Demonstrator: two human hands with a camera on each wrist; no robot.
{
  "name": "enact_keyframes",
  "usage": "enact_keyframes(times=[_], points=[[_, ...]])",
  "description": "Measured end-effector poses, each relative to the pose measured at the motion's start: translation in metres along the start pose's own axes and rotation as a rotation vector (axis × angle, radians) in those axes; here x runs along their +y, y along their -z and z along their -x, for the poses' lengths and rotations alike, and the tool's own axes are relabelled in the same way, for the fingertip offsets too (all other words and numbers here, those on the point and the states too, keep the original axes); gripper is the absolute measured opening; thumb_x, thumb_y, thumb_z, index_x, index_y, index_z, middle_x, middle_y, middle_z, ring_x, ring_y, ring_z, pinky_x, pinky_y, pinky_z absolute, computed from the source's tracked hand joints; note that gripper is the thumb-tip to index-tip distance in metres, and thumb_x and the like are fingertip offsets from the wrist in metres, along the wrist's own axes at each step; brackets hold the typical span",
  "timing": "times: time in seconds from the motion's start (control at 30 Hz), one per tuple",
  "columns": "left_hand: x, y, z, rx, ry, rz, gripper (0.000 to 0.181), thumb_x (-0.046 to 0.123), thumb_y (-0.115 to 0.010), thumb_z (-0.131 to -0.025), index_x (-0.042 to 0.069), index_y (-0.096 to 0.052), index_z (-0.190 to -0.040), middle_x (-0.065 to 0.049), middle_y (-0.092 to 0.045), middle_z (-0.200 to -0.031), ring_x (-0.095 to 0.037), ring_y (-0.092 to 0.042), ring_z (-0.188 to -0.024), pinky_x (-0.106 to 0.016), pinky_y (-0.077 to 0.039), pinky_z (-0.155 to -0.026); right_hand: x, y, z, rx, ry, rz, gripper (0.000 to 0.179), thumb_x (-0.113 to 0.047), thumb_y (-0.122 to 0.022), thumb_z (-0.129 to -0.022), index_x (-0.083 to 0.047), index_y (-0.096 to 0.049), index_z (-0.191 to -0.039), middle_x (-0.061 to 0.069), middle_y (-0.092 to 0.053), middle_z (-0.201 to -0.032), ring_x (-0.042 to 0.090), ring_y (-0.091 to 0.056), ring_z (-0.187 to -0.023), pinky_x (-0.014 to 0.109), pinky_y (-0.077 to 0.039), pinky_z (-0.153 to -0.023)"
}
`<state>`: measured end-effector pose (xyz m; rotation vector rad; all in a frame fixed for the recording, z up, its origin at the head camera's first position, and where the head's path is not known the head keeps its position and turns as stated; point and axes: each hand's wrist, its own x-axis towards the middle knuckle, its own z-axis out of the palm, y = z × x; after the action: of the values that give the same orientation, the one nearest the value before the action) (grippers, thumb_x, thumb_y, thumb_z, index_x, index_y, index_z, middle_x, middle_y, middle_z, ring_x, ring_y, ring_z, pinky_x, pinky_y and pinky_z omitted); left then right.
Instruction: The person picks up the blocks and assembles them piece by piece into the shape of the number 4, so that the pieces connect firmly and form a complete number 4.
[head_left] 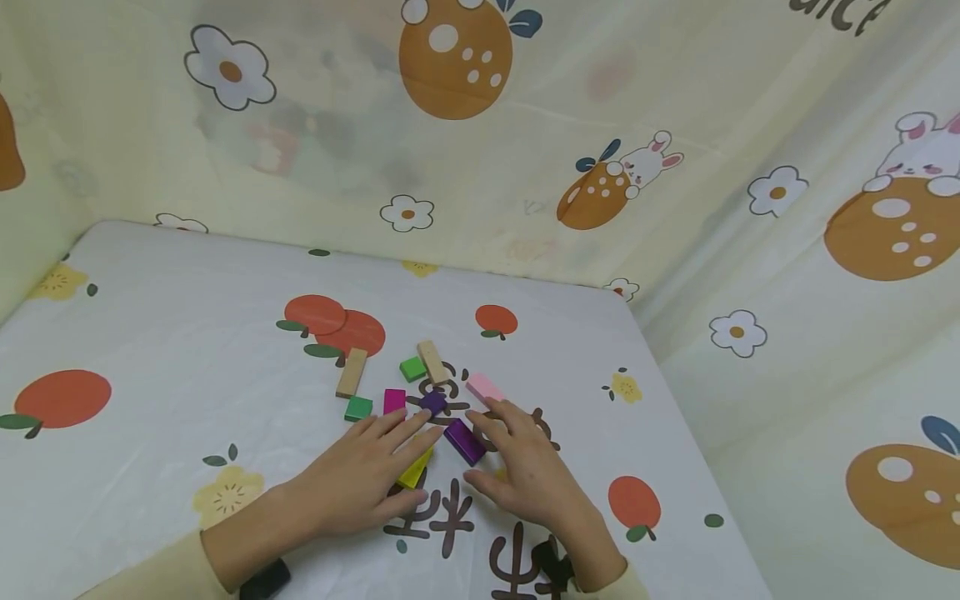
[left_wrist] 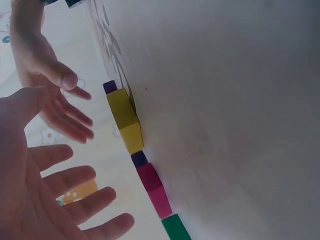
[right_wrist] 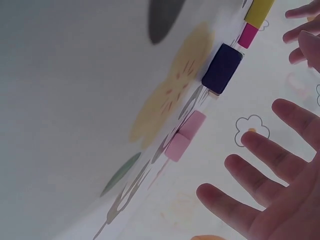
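My left hand [head_left: 360, 471] is spread over the blocks, fingers extended and palm down. Beneath it a yellow block [head_left: 416, 469] shows partly, the rest covered by the fingers. My right hand [head_left: 525, 467] hovers with fingers apart, its thumb and index on either side of a purple block [head_left: 465, 442]. Past its fingertips lies a pink block [head_left: 483, 387]. Ahead of the left fingers are a magenta block [head_left: 393, 401] and a small dark purple block [head_left: 432, 404]. The left wrist view shows the palm raised above the yellow block [left_wrist: 125, 120], holding nothing.
Two green blocks [head_left: 358, 408] and two plain wooden blocks [head_left: 351, 372] lie farther back on the white printed tablecloth [head_left: 187, 333]. A patterned curtain [head_left: 337, 167] hangs behind and to the right. A black object [head_left: 265, 578] sits by the left wrist.
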<state>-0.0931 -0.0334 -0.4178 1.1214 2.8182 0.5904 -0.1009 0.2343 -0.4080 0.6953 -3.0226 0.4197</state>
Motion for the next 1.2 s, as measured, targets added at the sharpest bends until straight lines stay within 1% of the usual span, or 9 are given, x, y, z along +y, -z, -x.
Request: enact_keyframes(times=[0.23,0.4,0.67,0.9,1.07,1.2], points=[[-0.002,-0.003,-0.007,-0.026,-0.034,-0.037,0.069,0.051,-0.063,-0.098,0.017,-0.046,-0.156,-0.008,-0.046,-0.162,-0.037,-0.044,-0.147,-0.062,-0.038,-0.117,-0.001,0.000,-0.002,0.005,0.015,0.013,0.074,-0.047,-0.083,-0.084,-0.027,-0.055,-0.150,0.006,-0.045,-0.161,0.031,-0.045,-0.147,0.058,-0.045,-0.112],[-0.003,-0.006,-0.012,-0.063,-0.025,-0.049,0.069,0.050,-0.065,-0.097,0.017,-0.048,-0.155,-0.006,-0.046,-0.162,-0.036,-0.044,-0.146,-0.062,-0.037,-0.117,-0.002,0.000,-0.005,0.003,0.019,0.006,0.075,-0.047,-0.083,-0.084,-0.026,-0.055,-0.150,0.007,-0.046,-0.161,0.032,-0.047,-0.145,0.060,-0.045,-0.111],[-0.002,-0.006,-0.014,-0.089,-0.041,-0.086,0.062,0.044,-0.068,-0.097,0.017,-0.053,-0.151,-0.006,-0.049,-0.160,-0.037,-0.047,-0.145,-0.059,-0.040,-0.116,-0.003,-0.001,-0.007,0.003,0.036,0.009,0.076,-0.045,-0.083,-0.083,-0.026,-0.054,-0.151,0.007,-0.047,-0.160,0.032,-0.049,-0.144,0.061,-0.044,-0.112],[0.000,-0.007,-0.015,-0.103,-0.040,-0.113,0.058,0.040,-0.071,-0.095,0.017,-0.058,-0.147,-0.006,-0.054,-0.155,-0.037,-0.049,-0.143,-0.060,-0.040,-0.115,-0.002,-0.004,-0.009,0.006,0.060,0.028,0.076,-0.044,-0.084,-0.083,-0.025,-0.054,-0.151,0.007,-0.048,-0.159,0.030,-0.049,-0.143,0.056,-0.047,-0.112],[0.001,-0.007,-0.016,-0.106,-0.041,-0.145,0.052,0.037,-0.075,-0.093,0.017,-0.064,-0.140,-0.006,-0.060,-0.148,-0.036,-0.051,-0.142,-0.060,-0.041,-0.114,-0.002,-0.005,-0.010,-0.004,0.053,0.025,0.076,-0.044,-0.083,-0.083,-0.026,-0.054,-0.151,0.007,-0.048,-0.159,0.030,-0.048,-0.144,0.055,-0.047,-0.112],[0.002,-0.008,-0.018,-0.102,-0.046,-0.175,0.050,0.034,-0.076,-0.093,0.016,-0.065,-0.138,-0.006,-0.062,-0.145,-0.035,-0.053,-0.140,-0.061,-0.041,-0.114,-0.001,-0.004,-0.010,-0.013,0.049,0.015,0.074,-0.043,-0.083,-0.084,-0.026,-0.055,-0.150,0.007,-0.048,-0.159,0.030,-0.048,-0.144,0.055,-0.046,-0.112]])
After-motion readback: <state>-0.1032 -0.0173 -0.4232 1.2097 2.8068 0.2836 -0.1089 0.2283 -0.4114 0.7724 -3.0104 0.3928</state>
